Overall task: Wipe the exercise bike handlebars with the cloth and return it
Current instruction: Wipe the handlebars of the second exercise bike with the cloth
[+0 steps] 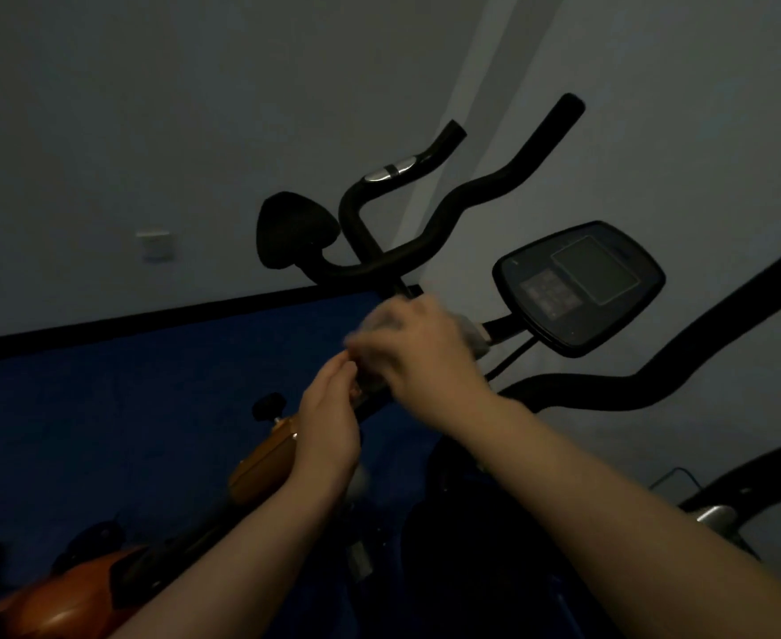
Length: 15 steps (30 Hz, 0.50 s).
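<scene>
Both hands meet low at the bike's stem, and it's dim and blurry here. The right hand [418, 343] is curled over a pale cloth [474, 336], bunched beneath and just beyond its knuckles. The left hand [331, 408] sits just beside it, fingertips pinching at what may be the cloth's near edge, though I cannot tell for sure. This looks like gathering the cloth, wiping not yet under way. The handlebars [444, 214] rise beyond the hands, their long axis running up and away to the right. Next call: lift the cloth onto those bars.
</scene>
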### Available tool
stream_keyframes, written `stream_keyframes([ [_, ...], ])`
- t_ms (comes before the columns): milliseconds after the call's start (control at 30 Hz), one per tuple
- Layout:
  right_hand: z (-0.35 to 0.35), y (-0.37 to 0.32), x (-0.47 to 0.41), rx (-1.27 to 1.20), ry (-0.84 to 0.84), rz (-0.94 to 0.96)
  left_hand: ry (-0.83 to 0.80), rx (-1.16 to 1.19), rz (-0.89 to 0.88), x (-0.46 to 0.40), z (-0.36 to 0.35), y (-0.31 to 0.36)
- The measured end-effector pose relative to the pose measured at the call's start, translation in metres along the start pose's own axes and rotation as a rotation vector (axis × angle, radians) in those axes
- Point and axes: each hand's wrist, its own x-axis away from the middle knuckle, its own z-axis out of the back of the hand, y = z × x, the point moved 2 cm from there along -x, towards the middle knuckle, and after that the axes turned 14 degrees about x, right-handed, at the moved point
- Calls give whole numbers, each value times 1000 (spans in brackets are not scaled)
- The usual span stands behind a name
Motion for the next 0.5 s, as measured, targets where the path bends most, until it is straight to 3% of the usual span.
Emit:
stream_keyframes([
  [33, 0, -10, 4, 21, -49, 132, 0, 3, 21, 2, 0, 0],
  [100, 12, -5, 11, -53, -91, 147, 19, 26, 81, 10, 1, 0],
  [167, 32, 19, 26, -286, -68, -31, 37, 62, 93, 19, 0, 4],
  [267, 65, 51, 87, -509, 152, -322, -52, -25, -32, 37, -15, 10],
  [333, 66, 54, 137, -460, 166, -431, -240, -143, -155, 55, -32, 13],
  [400, 51, 41, 179, -400, 65, -504, -407, -333, -262, 71, -45, 11],
  [500, 32, 30, 198, -322, 92, -516, -454, -668, -390, 89, -52, -4],
])
